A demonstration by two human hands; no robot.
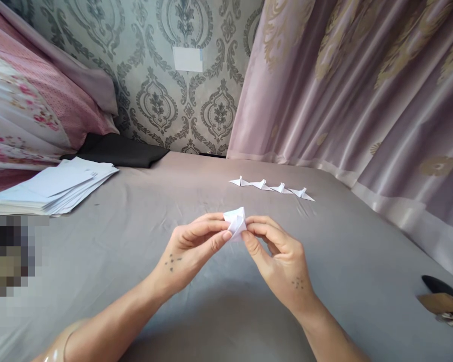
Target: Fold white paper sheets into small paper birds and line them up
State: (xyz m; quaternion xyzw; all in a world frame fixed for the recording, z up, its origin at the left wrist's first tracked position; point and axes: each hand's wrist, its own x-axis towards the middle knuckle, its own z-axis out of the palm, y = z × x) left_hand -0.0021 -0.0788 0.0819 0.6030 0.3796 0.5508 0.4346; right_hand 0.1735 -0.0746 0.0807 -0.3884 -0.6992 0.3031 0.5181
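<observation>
Between my two hands, above the grey sheet, is a small piece of folded white paper [236, 223] with slanting creases across its front. My left hand [196, 244] pinches its left side, thumb in front and fingers behind. On the right edge, my right hand [279, 254] grips the same paper between thumb and fingertips. The parts of the paper behind the fingers are hidden. Farther back, several small folded paper figures [263, 184] stand in a slanting row, each with pointed ends and a raised middle.
A stack of white paper sheets [49, 188] lies at the left, beside a dark folded cloth [124, 150]. Pink curtains [324, 85] hang on the right. Dark and brown objects [443, 301] sit at the right edge. The grey sheet [166, 191] covers the surface.
</observation>
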